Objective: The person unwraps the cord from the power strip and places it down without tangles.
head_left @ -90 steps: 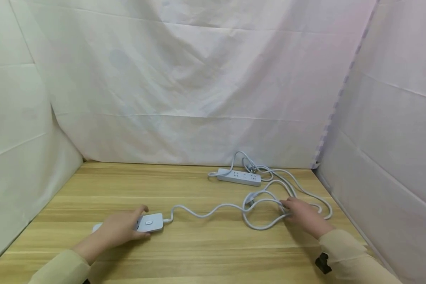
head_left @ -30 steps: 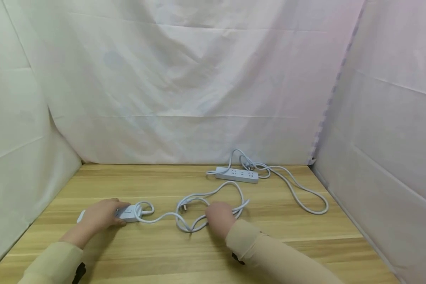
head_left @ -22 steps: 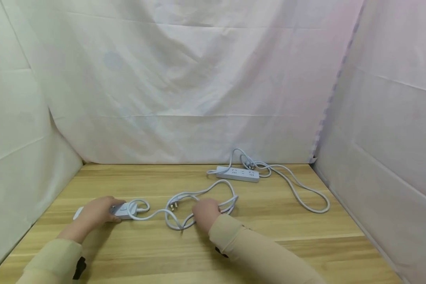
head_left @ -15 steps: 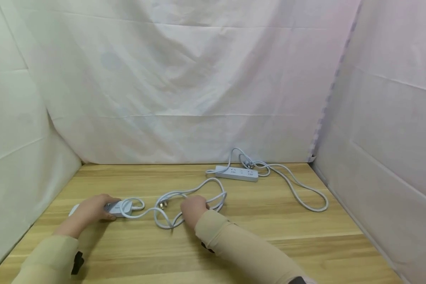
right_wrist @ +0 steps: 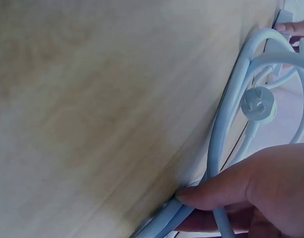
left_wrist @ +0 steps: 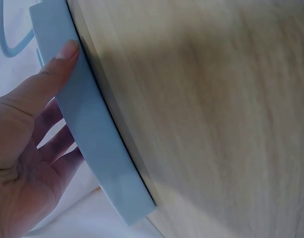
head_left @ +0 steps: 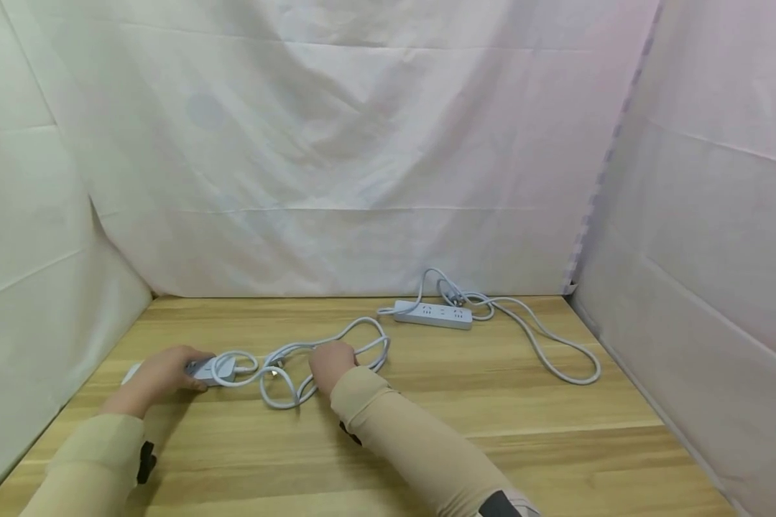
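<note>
At the left of the table, my left hand (head_left: 158, 377) grips a white power strip (left_wrist: 100, 134), thumb along its near long side and fingers over the far side. The strip lies flat on the wood, its middle covered by the hand. From its right end runs a white cord (head_left: 279, 406), loosely looped. My right hand (head_left: 332, 368) pinches strands of this cord between thumb and fingers near the table's middle; in the right wrist view the thumb presses on them at the tabletop. The cord's three-pin plug (right_wrist: 259, 104) lies among the loops, between both hands.
Toward the back, right of centre, lies a second white power strip (head_left: 435, 316). Its own cord (head_left: 559, 377) curves out to the right. White cloth (head_left: 362, 158) hangs behind the wooden table (head_left: 524, 467) and along both sides.
My right hand has carried the cord loops from the right side leftward, away from the second strip's cord. The left hand has shifted the held strip left and slightly back.
</note>
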`<state>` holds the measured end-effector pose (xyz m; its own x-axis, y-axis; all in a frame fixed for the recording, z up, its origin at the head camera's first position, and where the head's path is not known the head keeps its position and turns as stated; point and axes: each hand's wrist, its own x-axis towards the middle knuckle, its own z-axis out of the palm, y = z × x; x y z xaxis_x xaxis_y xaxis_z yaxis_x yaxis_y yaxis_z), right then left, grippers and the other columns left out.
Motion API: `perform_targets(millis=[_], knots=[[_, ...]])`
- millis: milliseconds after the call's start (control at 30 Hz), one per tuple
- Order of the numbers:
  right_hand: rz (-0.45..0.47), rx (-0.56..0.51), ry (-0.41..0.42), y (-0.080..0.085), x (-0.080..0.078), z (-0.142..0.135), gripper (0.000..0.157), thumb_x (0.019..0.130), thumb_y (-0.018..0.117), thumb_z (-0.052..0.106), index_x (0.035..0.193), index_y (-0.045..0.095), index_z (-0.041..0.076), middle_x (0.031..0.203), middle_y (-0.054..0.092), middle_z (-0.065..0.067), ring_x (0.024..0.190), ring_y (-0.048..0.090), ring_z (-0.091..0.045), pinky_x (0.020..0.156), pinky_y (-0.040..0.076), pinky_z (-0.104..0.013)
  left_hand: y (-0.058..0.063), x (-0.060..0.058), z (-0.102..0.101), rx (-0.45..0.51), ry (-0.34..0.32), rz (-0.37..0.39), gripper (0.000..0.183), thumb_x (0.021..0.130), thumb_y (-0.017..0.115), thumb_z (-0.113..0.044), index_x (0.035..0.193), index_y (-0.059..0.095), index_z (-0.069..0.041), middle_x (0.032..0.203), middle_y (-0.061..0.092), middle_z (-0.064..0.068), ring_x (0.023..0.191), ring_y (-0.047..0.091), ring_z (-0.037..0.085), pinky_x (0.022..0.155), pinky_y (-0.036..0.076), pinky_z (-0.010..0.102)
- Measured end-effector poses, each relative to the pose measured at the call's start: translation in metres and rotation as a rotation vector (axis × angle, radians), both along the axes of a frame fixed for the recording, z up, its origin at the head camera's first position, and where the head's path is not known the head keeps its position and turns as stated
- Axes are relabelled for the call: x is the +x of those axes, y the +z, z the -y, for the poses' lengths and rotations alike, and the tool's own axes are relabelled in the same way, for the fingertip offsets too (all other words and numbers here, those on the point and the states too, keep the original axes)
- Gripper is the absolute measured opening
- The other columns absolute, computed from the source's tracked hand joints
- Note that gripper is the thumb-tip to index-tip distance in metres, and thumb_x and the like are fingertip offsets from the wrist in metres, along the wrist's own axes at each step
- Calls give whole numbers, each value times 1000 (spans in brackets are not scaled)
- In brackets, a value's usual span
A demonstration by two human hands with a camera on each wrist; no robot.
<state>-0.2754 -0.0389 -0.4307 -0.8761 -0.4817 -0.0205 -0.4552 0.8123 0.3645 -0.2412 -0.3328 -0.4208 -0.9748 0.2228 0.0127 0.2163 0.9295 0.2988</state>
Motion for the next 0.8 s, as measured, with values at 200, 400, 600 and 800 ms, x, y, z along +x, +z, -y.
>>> perform_targets(millis=[200,400,600,800], knots=[[-2,10,60,2,-1,-4,21,100,55,24,98,75,21,92,70,4,81,66,-13,58,55,-30,2,-1,2,-10,18,-1,66,66,88,-24,119,64,6,113,62,30,105,55,51,84,43,61],[14,21,141,0,-5,-10,19,99,56,21,96,75,20,91,68,4,83,65,-13,65,55,-29,3,2,-2,-34,11,-26,62,65,89,-19,116,65,7,110,63,30,101,57,51,83,44,61],[61,-3,178,4,-11,-21,13,97,61,19,95,74,18,86,67,3,79,64,-13,65,54,-28,0,2,-11,-75,22,-70,61,69,86,-13,122,62,6,115,61,31,105,54,54,85,42,63],[59,1,183,8,-13,-27,10,95,64,25,95,73,20,81,66,5,73,63,-12,64,53,-29,0,3,-13,-70,12,-83,66,67,89,-17,122,61,6,115,62,30,105,55,53,86,42,63]])
